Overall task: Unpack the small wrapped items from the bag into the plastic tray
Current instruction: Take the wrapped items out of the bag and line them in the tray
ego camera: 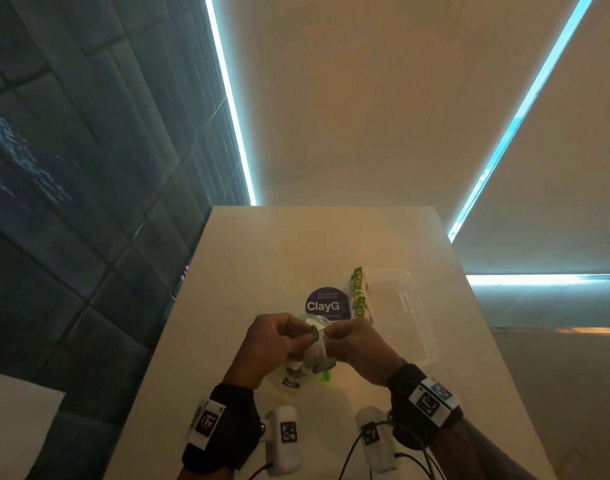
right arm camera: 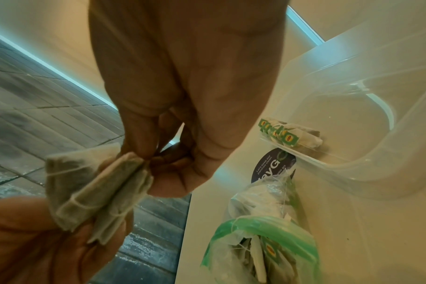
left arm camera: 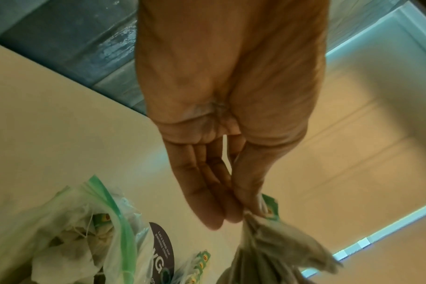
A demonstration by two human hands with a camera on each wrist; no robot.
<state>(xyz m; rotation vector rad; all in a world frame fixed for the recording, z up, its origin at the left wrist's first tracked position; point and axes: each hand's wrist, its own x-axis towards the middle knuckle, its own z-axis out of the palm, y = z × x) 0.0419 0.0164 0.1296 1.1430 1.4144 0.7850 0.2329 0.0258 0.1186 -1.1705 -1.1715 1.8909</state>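
While L hand [ego camera: 272, 344] & R hand [ego camera: 357, 348] pinch tea bags [right arm camera: 95, 190].

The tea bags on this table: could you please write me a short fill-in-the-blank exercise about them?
1. Both hands hold a bunch of tea bags above the ____.
2. The zip bag has a ____ seal strip.
3. A row of tea bags sits along the ____ edge of the clear tray.
4. The round sticker reads ____.

Missing words: table; green; left; ClayG
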